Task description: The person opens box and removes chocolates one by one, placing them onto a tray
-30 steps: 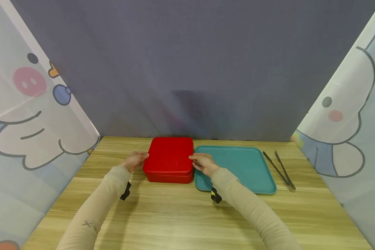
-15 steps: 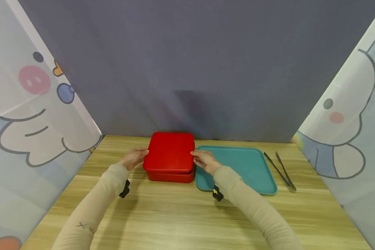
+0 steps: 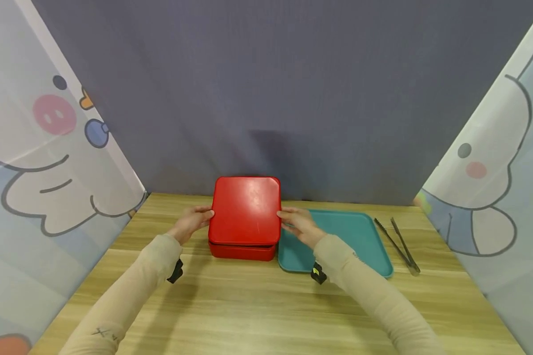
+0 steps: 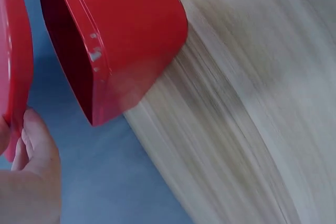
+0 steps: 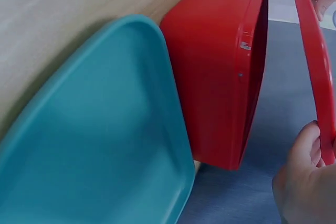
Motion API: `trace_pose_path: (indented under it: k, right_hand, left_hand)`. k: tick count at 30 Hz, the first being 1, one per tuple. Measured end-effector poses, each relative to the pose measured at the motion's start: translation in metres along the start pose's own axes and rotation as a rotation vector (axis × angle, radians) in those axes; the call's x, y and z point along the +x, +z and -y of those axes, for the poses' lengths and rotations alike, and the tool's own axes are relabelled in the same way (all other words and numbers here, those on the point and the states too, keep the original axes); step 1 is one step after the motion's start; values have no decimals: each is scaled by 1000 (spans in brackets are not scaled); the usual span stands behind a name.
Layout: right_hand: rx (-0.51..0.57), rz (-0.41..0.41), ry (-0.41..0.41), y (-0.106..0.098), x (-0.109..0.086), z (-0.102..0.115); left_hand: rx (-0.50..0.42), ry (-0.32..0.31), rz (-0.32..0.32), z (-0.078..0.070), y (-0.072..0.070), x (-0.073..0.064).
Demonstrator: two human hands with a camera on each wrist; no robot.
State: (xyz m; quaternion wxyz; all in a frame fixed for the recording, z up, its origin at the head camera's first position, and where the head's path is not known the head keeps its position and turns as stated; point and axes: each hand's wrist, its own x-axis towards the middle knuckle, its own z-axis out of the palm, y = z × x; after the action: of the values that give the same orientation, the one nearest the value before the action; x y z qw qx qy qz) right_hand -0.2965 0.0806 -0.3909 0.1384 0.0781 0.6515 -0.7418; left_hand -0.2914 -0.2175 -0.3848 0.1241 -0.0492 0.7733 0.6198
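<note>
A square red lid [image 3: 247,211] is raised off a red box [image 3: 242,252] on the wooden table, its far edge lifted higher than its near edge. My left hand [image 3: 190,223] pinches the lid's left edge between thumb and fingers. At the opposite edge, my right hand [image 3: 301,225] pinches the lid the same way. Both wrist views show a gap between the lid [image 4: 16,51] and the box [image 5: 215,66], whose rim has small worn patches. The inside of the box looks dark, and its contents are hidden.
A teal tray [image 3: 351,241] lies right beside the box, partly under my right forearm. Metal tongs [image 3: 401,249] rest spread on the table to the tray's right. A grey curtain [image 3: 266,98] hangs behind the table, with printed cloths on both sides.
Both hands have lifted the lid off the box, raising its far edge most. A dark gap along the front has opened, and the box stays on the table.
</note>
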Motion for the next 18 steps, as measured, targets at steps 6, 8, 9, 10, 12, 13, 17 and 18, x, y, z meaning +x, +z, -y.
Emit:
trace_pose_path:
  k: [6, 8, 9, 10, 12, 13, 17, 18]
  right_hand:
    - [-18, 23, 12, -6, -13, 2]
    - [-31, 34, 19, -8, -19, 1]
    - [-36, 36, 24, -9, -22, 1]
    - [-43, 43, 24, -10, -26, 0]
    - [-64, 54, 30, -13, -33, -2]
    - [-70, 61, 32, -14, -36, -3]
    - [-92, 85, 30, -18, -49, -7]
    - [-92, 86, 24, -18, -52, -8]
  left_hand:
    - [23, 37, 8, -1, 2, -13]
    - [35, 50, 21, -1, 4, -19]
    - [47, 55, 30, -1, 4, -22]
    - [53, 60, 39, -1, 5, -25]
    - [66, 68, 55, -1, 6, -32]
    - [75, 75, 63, -1, 7, -35]
    - [102, 87, 61, 2, 7, -46]
    - [107, 94, 63, 3, 7, -49]
